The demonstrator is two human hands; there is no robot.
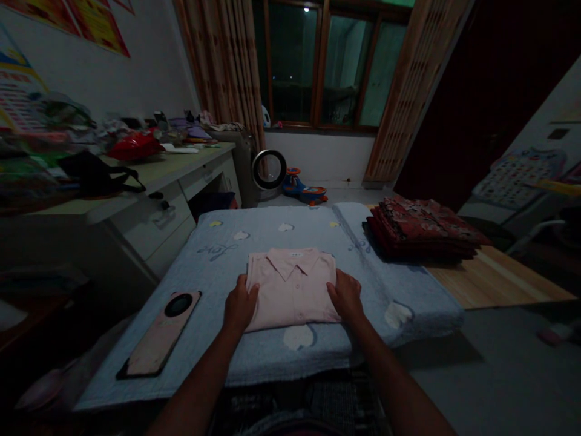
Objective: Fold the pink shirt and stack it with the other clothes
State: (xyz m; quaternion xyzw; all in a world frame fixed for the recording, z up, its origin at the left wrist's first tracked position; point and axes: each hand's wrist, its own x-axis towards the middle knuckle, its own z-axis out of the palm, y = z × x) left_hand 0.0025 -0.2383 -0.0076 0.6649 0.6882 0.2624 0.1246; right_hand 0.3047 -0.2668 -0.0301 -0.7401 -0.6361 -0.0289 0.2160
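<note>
A folded pink collared shirt point(293, 293) lies flat on a blue blanket point(218, 339), its collar toward the far side and a few buttons down the front. My left hand point(240, 303) grips the shirt's left edge, thumb on top and fingers tucked out of sight beneath. On the opposite edge, my right hand point(347, 295) holds the cloth in the same way. Both hands are closed on the fabric, which looks smooth and level between them.
A phone in a pink case point(161, 333) lies on the blanket at left. Dark red folded clothes point(422, 227) are stacked at right, beside a bare wooden board point(503, 278). A cluttered white desk point(149, 224) stands at left; a blue ride-on toy point(304, 189) sits by the far wall.
</note>
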